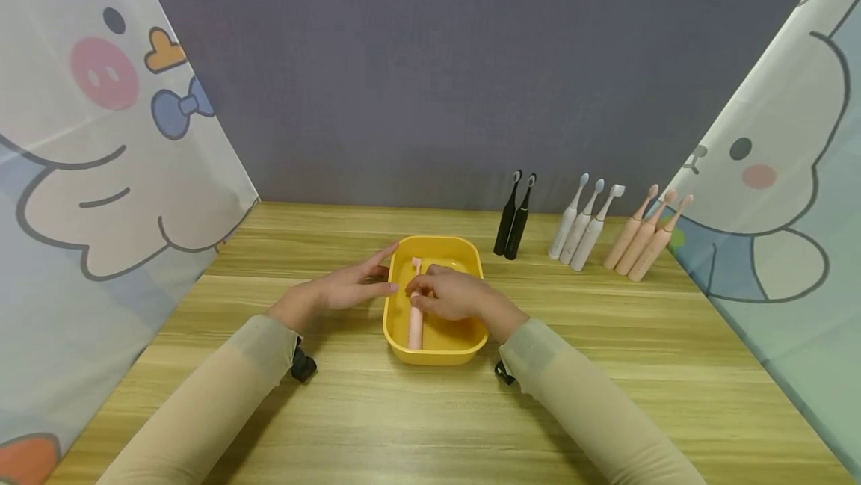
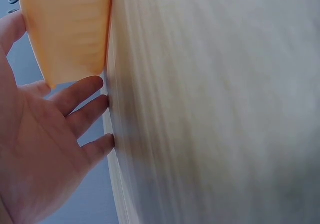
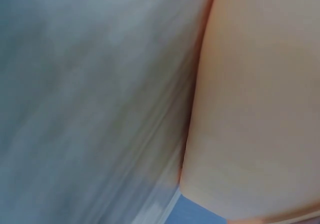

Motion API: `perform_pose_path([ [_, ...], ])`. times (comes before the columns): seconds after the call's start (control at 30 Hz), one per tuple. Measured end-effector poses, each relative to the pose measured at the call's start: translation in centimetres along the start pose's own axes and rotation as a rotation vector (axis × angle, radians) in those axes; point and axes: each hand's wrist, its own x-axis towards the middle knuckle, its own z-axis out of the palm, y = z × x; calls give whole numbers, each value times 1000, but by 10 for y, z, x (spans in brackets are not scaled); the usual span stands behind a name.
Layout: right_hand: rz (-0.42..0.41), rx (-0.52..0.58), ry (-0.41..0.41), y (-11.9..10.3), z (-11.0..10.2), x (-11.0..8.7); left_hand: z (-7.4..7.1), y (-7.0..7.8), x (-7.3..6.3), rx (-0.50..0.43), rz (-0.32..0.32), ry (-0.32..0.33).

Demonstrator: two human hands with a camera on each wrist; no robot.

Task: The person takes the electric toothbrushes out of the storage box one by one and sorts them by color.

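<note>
A yellow plastic bin [image 1: 437, 358] stands upright on the wooden table. Inside it, along the left side, lies a pink electric toothbrush [image 1: 415, 329] with its head pointing away from me. My right hand [image 1: 457, 297] reaches over the bin's right side, thumb and fingers gripping the toothbrush near the top of its handle. With fingers spread and fairly straight, my left hand [image 1: 350, 287] rests against the bin's left wall. The left wrist view shows those fingers around the corner of the bin, fingertips close to the table. The bin's wall [image 3: 255, 109] fills much of the right wrist view, hiding the right hand there.
To the right stand two black toothbrushes [image 1: 513, 227], three white toothbrushes [image 1: 578, 235] and three peach toothbrushes [image 1: 642, 246]. A grey panel [image 1: 430, 81] rises behind the table [image 1: 403, 425], and cartoon-printed cloths hang at both sides.
</note>
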Motion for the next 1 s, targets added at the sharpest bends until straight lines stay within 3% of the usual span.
perform_pose_path([
  [0.2, 3, -6, -17, 0, 0, -1, 1, -1, 1, -2, 4, -4],
  [0.53, -10, 8, 43, 4, 1, -1, 0, 0, -1, -6, 1, -1],
  [1.0, -19, 250, 202, 3, -1, -5, 1, 3, -3, 20, -19, 3],
])
